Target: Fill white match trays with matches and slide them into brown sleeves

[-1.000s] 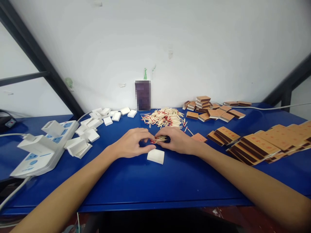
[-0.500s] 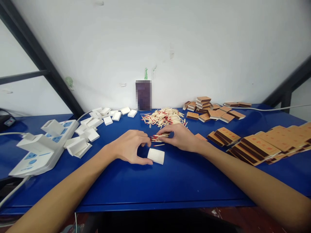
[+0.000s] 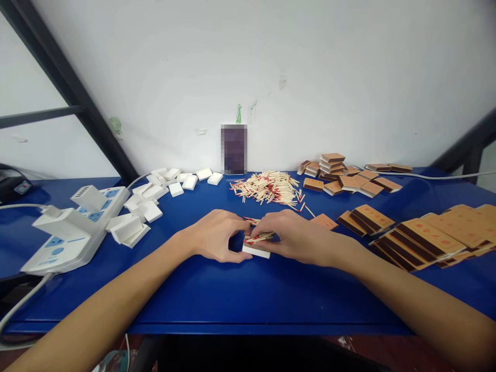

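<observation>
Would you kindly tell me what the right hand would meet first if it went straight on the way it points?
Most likely the left hand, facing the right hand and its matches; depth is unclear, so the tray below might be brushed first.

Red-tipped matches (image 3: pixel 262 237) slant over a white tray (image 3: pixel 257 251).

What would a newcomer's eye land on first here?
Probably the heap of red-tipped matches at the back middle of the blue table. Nearer, the right hand holds a small bunch of matches at a white tray, with the left hand at its left end. Then the brown matchbox covers on the right, and more white trays on the left.
</observation>
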Demonstrator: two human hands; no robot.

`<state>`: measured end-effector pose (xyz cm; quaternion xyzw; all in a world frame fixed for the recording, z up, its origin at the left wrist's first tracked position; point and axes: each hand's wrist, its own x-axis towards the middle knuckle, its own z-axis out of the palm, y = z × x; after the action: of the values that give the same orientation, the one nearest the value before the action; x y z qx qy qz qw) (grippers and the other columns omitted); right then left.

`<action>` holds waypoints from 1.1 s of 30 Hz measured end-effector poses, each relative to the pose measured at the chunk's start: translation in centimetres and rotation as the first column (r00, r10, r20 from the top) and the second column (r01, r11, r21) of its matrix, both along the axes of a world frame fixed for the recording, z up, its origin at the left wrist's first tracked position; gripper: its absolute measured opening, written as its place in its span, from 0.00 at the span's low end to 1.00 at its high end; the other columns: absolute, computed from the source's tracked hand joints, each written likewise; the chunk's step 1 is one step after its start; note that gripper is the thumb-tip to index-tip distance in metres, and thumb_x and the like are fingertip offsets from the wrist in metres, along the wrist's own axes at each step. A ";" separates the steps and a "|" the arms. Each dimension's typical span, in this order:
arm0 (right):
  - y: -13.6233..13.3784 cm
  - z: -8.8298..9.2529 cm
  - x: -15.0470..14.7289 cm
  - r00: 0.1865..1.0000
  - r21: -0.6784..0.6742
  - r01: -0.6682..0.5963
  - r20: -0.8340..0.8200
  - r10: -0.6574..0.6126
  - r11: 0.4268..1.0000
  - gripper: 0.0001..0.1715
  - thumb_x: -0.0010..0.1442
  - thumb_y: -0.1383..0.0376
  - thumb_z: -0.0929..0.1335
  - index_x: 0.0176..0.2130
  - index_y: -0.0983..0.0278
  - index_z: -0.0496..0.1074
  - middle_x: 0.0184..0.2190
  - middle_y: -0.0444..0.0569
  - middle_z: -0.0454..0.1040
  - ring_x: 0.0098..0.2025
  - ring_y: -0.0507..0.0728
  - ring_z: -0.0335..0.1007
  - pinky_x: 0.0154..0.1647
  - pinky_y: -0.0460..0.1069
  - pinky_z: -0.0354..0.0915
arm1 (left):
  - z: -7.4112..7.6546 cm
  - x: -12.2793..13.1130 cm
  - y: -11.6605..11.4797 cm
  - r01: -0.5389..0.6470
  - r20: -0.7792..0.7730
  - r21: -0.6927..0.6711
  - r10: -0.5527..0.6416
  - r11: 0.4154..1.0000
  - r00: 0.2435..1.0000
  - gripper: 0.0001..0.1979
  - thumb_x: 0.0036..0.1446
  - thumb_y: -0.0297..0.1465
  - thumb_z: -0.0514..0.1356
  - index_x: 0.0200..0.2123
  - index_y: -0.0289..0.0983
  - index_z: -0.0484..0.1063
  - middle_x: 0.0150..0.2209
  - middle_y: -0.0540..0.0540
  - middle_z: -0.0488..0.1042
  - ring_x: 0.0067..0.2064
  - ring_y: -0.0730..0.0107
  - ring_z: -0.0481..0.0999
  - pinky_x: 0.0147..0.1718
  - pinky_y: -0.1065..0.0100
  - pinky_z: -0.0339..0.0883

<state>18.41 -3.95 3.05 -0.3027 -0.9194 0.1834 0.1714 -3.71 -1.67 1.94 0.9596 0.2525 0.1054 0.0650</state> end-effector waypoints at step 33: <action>0.4 1.1 1.3 0.995 -0.067 -0.081 0.058 0.085 0.994 0.09 0.62 0.62 0.69 0.43 0.61 0.77 0.36 0.46 0.76 0.36 0.52 0.71 0.37 0.47 0.64 | -0.2 0.5 -0.1 0.001 -0.033 -0.032 -0.002 0.999 0.999 0.25 0.52 0.55 0.61 0.28 0.36 0.69 0.26 0.50 0.71 0.26 0.71 0.66 0.26 0.69 0.54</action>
<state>19.74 -3.55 4.19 -0.2748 -0.9296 0.2107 0.1260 -3.23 -1.74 1.70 0.9602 0.2547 0.0855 0.0764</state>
